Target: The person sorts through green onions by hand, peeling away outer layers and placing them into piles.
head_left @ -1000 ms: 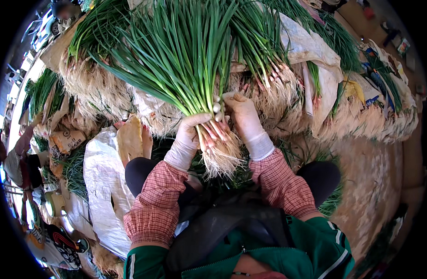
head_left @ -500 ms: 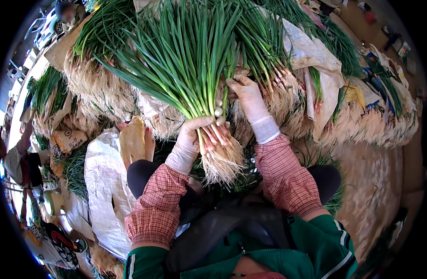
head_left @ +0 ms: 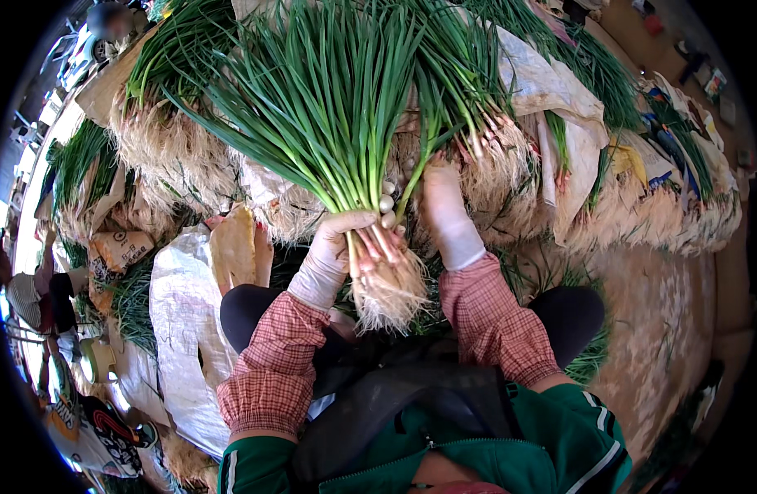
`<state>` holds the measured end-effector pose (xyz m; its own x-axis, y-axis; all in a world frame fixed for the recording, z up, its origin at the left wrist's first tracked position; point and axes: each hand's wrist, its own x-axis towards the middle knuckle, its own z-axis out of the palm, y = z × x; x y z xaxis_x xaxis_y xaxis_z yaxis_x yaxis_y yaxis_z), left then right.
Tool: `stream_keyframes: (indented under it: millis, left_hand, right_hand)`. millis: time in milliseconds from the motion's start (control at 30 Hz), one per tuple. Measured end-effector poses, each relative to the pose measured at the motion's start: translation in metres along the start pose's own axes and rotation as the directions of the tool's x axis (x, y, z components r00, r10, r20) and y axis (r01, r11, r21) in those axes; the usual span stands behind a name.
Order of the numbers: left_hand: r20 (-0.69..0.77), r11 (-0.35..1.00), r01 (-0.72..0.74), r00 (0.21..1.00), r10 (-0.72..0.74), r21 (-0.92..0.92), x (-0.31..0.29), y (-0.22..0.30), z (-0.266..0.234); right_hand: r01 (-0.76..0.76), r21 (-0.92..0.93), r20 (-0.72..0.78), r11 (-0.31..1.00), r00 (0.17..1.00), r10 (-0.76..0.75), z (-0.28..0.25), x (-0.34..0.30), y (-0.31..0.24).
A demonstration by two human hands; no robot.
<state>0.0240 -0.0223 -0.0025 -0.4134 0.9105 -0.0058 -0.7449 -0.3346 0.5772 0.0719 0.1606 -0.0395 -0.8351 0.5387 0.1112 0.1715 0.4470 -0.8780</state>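
A thick bunch of green garlic [head_left: 350, 156] fans its flat green leaves upward and away from me. Its pinkish stem bases and pale, stringy roots [head_left: 388, 292] hang below my left hand [head_left: 337, 243]. That gloved hand is closed round the lower stems, thumb across the front. Small round white bulbs [head_left: 387, 202] show at the bunch's right side. One stalk leans out to the right, toward my right hand [head_left: 446, 198]. This gloved hand is beside the bunch, reaching away from me among leaves and roots; its fingers are mostly hidden, so their grip does not show.
Heaped green garlic [head_left: 177, 140] lies roots toward me along the far side, with more at right [head_left: 498, 136]. White sacking [head_left: 193, 305] lies left of my knee. A pale sheet [head_left: 551, 82] covers part of the right heap. Another person [head_left: 32, 296] is at far left.
My right hand has let go of its visible pinch on a stalk at the bunch's right edge and turned, fingers now farther from the bunch. My left hand keeps its hold, shifted slightly.
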Motion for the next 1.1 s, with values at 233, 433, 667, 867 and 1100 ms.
stream_keyframes:
  millis: [233,433,667,867,1100]
  left_hand:
    - [-0.043,0.993,-0.085,0.996,0.082,-0.076,-0.012,-0.001,-0.008]
    - [0.006,0.993,0.103,0.995,-0.102,-0.066,-0.003,-0.006,-0.007]
    - [0.032,0.965,-0.095,0.994,0.106,-0.243,0.003,0.001,-0.003]
    - [0.053,0.982,0.027,0.998,-0.017,-0.185,0.008,-0.01,-0.004]
    - [-0.082,0.986,0.128,0.989,-0.119,0.107,0.003,-0.01,-0.018]
  right_hand:
    - [0.358,-0.594,0.679,0.72,0.704,0.21,-0.009,-0.049,0.04]
    - [-0.111,-0.479,-0.056,0.871,0.994,0.095,-0.077,0.017,0.002]
    - [-0.186,0.363,0.137,0.913,0.98,0.145,-0.101,-0.027,-0.009]
    - [-0.213,0.379,0.29,0.901,0.952,0.103,-0.041,-0.082,-0.005]
    - [-0.123,0.159,0.008,0.98,0.992,0.124,-0.009,-0.031,-0.033]
